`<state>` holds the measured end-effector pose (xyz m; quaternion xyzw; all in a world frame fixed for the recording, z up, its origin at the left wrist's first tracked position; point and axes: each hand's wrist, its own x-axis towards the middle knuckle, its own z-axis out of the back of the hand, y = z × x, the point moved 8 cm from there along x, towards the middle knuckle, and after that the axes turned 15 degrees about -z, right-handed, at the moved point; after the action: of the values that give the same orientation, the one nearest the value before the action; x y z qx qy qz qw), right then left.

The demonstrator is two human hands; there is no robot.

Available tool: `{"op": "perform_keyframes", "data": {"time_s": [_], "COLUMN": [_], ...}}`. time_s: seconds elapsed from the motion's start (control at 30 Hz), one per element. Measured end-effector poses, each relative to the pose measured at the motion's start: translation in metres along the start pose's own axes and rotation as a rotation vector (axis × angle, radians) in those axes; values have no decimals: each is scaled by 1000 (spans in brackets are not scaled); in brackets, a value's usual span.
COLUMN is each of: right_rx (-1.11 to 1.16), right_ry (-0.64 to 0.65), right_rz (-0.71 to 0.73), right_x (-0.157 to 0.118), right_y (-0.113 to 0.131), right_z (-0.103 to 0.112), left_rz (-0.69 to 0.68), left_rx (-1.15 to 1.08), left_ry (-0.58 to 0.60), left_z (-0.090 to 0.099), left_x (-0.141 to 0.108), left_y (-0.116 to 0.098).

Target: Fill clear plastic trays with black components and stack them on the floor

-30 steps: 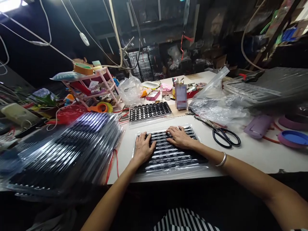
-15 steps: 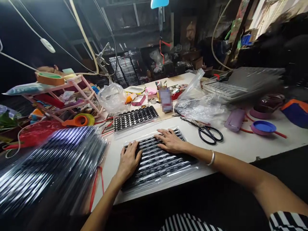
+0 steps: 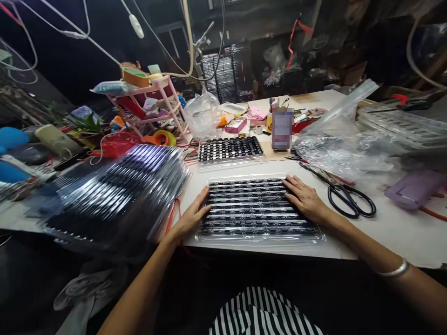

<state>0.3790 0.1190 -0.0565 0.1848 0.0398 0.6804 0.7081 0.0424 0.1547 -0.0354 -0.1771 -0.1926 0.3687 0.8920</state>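
Observation:
A clear plastic tray with rows of black strips (image 3: pixel 254 209) lies flat near the front edge of the white table. At its left edge rests my left hand (image 3: pixel 193 215), thumb and fingers apart, the fingertips touching the rim. My right hand (image 3: pixel 307 199) lies with spread fingers over the tray's right edge. Neither hand is closed around anything. Behind this tray sits a smaller tray of black and white pieces (image 3: pixel 230 149). A tall stack of similar filled trays (image 3: pixel 122 186) stands to the left of my left hand.
Black-handled scissors (image 3: pixel 351 200) lie right of my right hand. Crumpled clear plastic (image 3: pixel 342 151) and a purple case (image 3: pixel 414 188) are farther right. At the back stand a pink rack (image 3: pixel 171 107) and a phone-like object (image 3: pixel 282 128). Cables hang above.
My hands have moved apart, from on top of the strips to the tray's left and right edges. The tray sits straighter to the view, and the camera has turned left.

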Motion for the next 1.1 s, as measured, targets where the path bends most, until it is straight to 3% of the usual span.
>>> {"op": "perform_keyframes", "data": {"time_s": [0.13, 0.27, 0.57, 0.7, 0.93, 1.1], "right_rx": [-33, -134, -350, -370, -310, -150], "right_ry": [-98, -160, -210, -155, 5, -44], "right_rz": [91, 194, 250, 311, 238, 242], "right_x": [-25, -39, -39, -42, -23, -27], "right_y": [-1, 14, 35, 51, 65, 48], "right_z": [12, 22, 23, 19, 20, 22], "left_rz": [-34, -16, -63, -121, -75, -37], "left_rx": [13, 136, 389, 426, 412, 310], "left_ry": [20, 6, 17, 72, 82, -39], "left_z": [2, -5, 3, -1, -3, 1], "left_x": [-26, -32, -9, 9, 31, 10], "left_y": [-22, -33, -42, -50, -42, -28]}}
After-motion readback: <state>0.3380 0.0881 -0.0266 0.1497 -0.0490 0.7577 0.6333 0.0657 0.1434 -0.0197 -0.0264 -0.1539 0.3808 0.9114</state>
